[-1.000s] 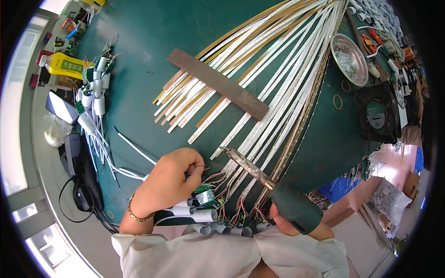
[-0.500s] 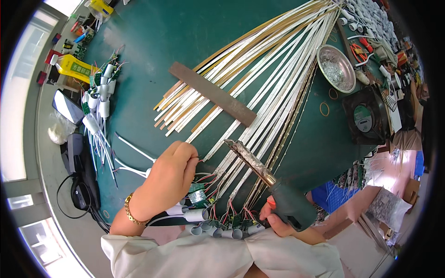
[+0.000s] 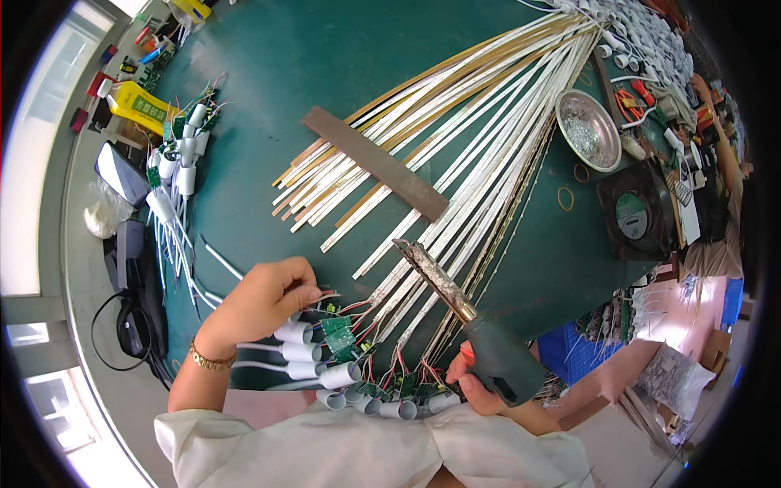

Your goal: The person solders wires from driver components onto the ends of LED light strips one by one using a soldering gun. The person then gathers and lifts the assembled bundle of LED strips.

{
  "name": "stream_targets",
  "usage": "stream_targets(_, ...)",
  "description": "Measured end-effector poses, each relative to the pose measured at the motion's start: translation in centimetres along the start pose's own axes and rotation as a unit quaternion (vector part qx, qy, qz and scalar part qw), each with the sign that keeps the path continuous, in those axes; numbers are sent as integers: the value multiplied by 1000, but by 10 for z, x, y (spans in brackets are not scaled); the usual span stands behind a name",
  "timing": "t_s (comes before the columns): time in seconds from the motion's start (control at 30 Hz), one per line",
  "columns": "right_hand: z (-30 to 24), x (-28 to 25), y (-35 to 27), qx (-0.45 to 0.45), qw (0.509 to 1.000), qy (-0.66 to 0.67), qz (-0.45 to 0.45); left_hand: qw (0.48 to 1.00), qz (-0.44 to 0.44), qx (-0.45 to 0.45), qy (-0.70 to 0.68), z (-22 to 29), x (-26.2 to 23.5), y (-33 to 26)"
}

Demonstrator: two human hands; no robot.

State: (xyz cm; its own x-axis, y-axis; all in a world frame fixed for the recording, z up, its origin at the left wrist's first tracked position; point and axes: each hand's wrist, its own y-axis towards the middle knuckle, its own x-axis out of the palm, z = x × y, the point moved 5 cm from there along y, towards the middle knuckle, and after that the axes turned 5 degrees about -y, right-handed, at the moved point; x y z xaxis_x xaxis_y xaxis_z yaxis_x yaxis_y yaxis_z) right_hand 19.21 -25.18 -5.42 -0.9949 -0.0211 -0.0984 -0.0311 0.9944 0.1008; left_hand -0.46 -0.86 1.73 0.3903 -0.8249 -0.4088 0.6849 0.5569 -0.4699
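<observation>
My left hand (image 3: pixel 272 297) is closed in a pinch on thin wires (image 3: pixel 327 295) beside a small green circuit board (image 3: pixel 338 333). White cylindrical caps (image 3: pixel 301 351) with white cables lie just below that hand. In my right hand (image 3: pixel 478 394) is a soldering iron (image 3: pixel 506 358) with a dark green handle, its crusted metal barrel pointing up and left. The iron's tip hangs over long white LED strips (image 3: pixel 480 220), apart from my left fingers. Several strips run down to red and white wires and boards near the table's front edge. A brown flat bar (image 3: pixel 374 165) lies across other strips.
A metal bowl (image 3: pixel 560 122) with shiny bits and a black fan (image 3: pixel 636 210) are on the right. At left lie a bundle of white caps and boards (image 3: pixel 185 163), a phone (image 3: pixel 120 173) and a yellow bottle (image 3: pixel 140 106). Another person's arm (image 3: pixel 720 134) shows far right.
My left hand has moved left and slightly down, away from the strip ends, still pinching. The soldering iron in my right hand has shifted only slightly.
</observation>
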Motion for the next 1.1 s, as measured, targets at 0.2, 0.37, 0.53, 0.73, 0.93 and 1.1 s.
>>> stream_targets(0.2,-4,-2,2,28,999,25,-9,969,-36,-133,-203,-29,32,-19)
stream_targets(0.37,-9,-2,3,40,998,56,9,998,38,3,55,-11,69,-45)
stream_targets(0.53,-8,-3,3,47,993,99,44,941,218,80,245,17,42,-38)
stream_targets(0.73,-8,1,7,83,988,110,68,939,201,168,222,68,-30,-48)
stream_targets(0.93,-8,2,5,118,979,133,101,728,389,133,549,73,-51,-40)
stream_targets(1.1,-8,2,3,117,984,110,81,954,130,169,209,21,9,-3)
